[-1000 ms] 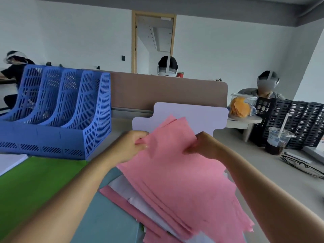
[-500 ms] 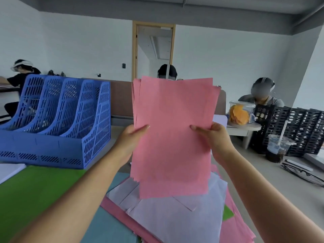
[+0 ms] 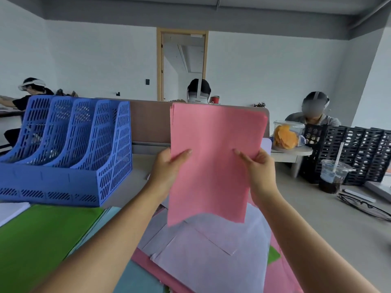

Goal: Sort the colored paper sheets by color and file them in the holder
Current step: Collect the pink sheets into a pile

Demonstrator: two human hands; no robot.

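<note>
Since one second ago, the pink stack (image 3: 215, 144) has been raised off the loose pile, where it lay flat, and now stands upright. The left thumb (image 3: 183, 154) lies flat on the near face at the stack's left edge, and the right thumb (image 3: 243, 156) lies on the near face toward the right edge. The remaining fingers are hidden behind the paper. The left hand (image 3: 167, 172) and the right hand (image 3: 258, 172) each pinch the stack at mid-height. The stack is to the right of the blue file holder (image 3: 69, 149), apart from it, with its top edge about level with the holder's divider tops. The sheets are slightly fanned at the upper left corner. The lower edge hangs over the white sheets (image 3: 211, 250); contact cannot be determined. A strip of bare desk (image 3: 139, 166) separates the holder's right wall from the left hand. Directly in front of the holder lies a green sheet (image 3: 38, 240). The white sheets lie to the right of the holder and nearer the camera, on more pink sheets (image 3: 148, 265).
</note>
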